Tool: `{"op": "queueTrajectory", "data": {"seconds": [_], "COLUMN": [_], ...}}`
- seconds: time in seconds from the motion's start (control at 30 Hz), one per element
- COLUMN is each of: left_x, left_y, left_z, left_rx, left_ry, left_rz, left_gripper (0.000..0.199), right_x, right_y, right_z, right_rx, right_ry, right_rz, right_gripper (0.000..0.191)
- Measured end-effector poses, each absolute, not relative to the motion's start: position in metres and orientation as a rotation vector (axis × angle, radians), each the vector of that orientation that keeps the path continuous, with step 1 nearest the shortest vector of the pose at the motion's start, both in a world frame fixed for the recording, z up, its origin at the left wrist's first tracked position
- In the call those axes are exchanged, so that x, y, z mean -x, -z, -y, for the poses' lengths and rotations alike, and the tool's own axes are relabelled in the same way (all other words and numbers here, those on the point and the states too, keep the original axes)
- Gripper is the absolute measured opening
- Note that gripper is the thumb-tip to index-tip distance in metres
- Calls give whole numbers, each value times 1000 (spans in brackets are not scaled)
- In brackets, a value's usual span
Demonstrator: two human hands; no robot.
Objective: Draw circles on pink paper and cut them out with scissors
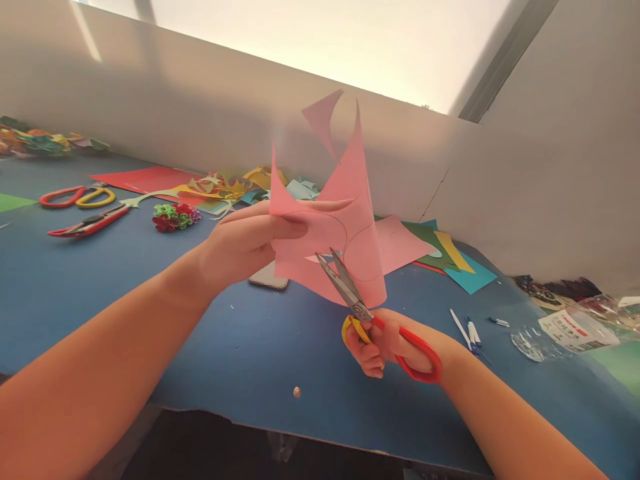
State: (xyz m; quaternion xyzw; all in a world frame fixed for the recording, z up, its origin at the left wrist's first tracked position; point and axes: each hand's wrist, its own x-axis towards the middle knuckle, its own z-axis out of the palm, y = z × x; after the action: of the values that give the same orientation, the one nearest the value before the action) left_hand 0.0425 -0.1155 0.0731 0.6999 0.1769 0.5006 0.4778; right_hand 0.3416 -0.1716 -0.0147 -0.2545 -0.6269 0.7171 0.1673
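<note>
Pinching spiky-edged, circle-marked pink paper (325,230) aloft between thumb and fingers of left hand (240,237); gripping red-and-yellow-handled steel scissors (359,308) in fingers of right hand (387,343), blades parted at the slit; leaving open air above blue tabletop (245,360), with round pearly bead (297,392) near its front edge.

Above a blue table (240,360), the hands (240,239) (389,339) hold pink paper (356,210) in the left, red-and-yellow scissors (359,309) in the right.

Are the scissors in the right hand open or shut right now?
Open: the scissors show their blade tips apart, a gap between them, by the pink paper.
</note>
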Motion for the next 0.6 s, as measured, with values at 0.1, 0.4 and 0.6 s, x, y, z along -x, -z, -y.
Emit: {"op": "queueTrajectory", "data": {"seconds": [0.1, 0.4, 0.6], "left_x": [-43, -45, -43], "left_y": [-73, -73, -75], "left_z": [116, 116, 120], "left_rx": [-1657, -1970, -2104], "left_ry": [-1068, -1513, -1441], "left_rz": [-303, -756, -763], "left_gripper": [31, 36, 34], "right_x": [-344, -338, -329], "right_y": [21, 18, 37], "right_z": [168, 169, 166], "right_rx": [744, 688, 685], "right_ry": [-1997, -1860, -1765], "right_rz": [1792, 1835, 1761], "right_gripper": [58, 70, 86]}}
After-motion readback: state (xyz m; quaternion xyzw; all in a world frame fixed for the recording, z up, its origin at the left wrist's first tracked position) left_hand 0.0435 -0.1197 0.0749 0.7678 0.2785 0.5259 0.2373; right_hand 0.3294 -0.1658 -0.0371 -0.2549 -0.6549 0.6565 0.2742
